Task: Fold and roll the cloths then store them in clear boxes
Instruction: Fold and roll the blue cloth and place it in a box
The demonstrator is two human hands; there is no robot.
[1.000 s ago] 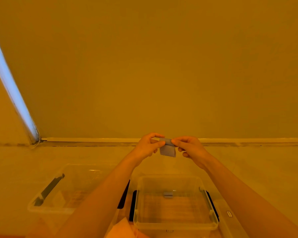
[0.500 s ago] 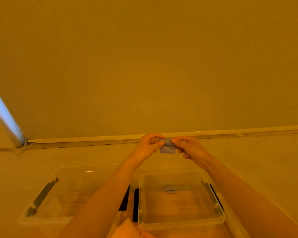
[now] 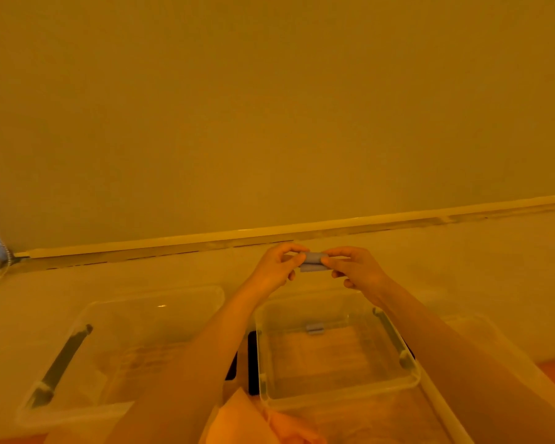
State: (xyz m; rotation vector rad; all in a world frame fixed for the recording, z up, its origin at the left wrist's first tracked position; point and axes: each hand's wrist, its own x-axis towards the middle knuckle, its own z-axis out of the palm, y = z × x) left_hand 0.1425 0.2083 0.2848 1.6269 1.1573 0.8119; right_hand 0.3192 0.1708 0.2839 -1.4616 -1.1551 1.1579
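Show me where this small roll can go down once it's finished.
The right clear box has bare floor in front of the rolled cloth at its far wall. The left clear box looks bare, though glare hides part. Between the boxes, the black handles crowd the gap.

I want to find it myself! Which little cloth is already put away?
Look at the clear box under the right arm. By its far wall lies a small grey rolled cloth, alone on the bottom. The other grey cloth is pinched between both hands' fingers above.

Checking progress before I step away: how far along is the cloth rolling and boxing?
Done: one rolled cloth lies in the right clear box. In hand: left hand and right hand pinch a small grey cloth, nearly rolled. Left: boxing it; left clear box looks empty.
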